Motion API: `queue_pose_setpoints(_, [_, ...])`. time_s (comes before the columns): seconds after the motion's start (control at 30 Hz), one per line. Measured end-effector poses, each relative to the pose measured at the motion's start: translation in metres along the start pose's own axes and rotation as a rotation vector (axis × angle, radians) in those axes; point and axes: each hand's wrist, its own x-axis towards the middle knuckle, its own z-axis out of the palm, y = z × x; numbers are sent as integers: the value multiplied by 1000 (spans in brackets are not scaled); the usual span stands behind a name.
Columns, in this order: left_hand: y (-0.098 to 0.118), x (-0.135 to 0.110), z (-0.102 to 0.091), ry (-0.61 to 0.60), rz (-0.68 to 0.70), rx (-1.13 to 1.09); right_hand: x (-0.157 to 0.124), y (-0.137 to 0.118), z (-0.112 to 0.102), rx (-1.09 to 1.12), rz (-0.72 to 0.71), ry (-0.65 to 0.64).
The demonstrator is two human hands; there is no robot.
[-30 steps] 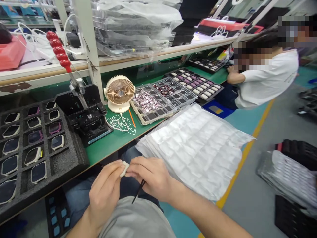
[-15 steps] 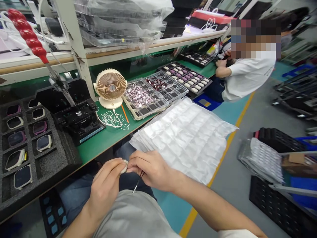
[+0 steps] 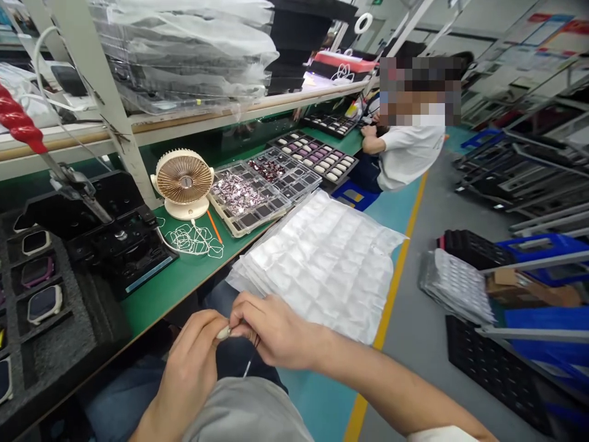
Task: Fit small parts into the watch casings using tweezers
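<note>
Close in front of my body, my left hand (image 3: 196, 347) is closed around a small cream watch case (image 3: 224, 333), whose rounded edge shows at the fingertips. Its far side is hidden by my fingers. My right hand (image 3: 271, 331) pinches at the right end of the case, and whatever lies between those fingertips is too small to make out. A thin dark stick with a pale tip (image 3: 247, 368) hangs below my right palm. Several watches, such as a cream one (image 3: 45, 304) and a purple one (image 3: 37, 271), sit in a black foam tray (image 3: 87, 319) at the left.
A black press (image 3: 119, 236) with a red handle (image 3: 18, 120) stands on the green bench (image 3: 193, 270). Beside it are a fan (image 3: 184, 181), a tangled white cable (image 3: 196, 239) and a clear parts tray (image 3: 239, 230). White quilted sheets (image 3: 317, 258) lie right. Another person (image 3: 409, 150) sits farther along.
My view has swung to the right, so the bench things appear farther left. Both hands stay together at the watch case, with the right fingers slightly shifted on its edge.
</note>
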Motion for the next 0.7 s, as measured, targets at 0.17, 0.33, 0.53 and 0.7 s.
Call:
queue_pose_setpoints(0.17, [-6,9,-4,62,-135,-16,1,11,-20,90,34,28])
queue_pose_setpoints(0.33, [-14,4,-1,133,-274,-67,43,84,-66,-308,387,197])
queue_pose_setpoints(0.53, [-23,-27,8,98,-293,-33,111,173,-103,-543,580,145])
queue_pose_setpoints(0.7, [-33,-71,8,268,-419,57,96,192,-104,-637,668,-5])
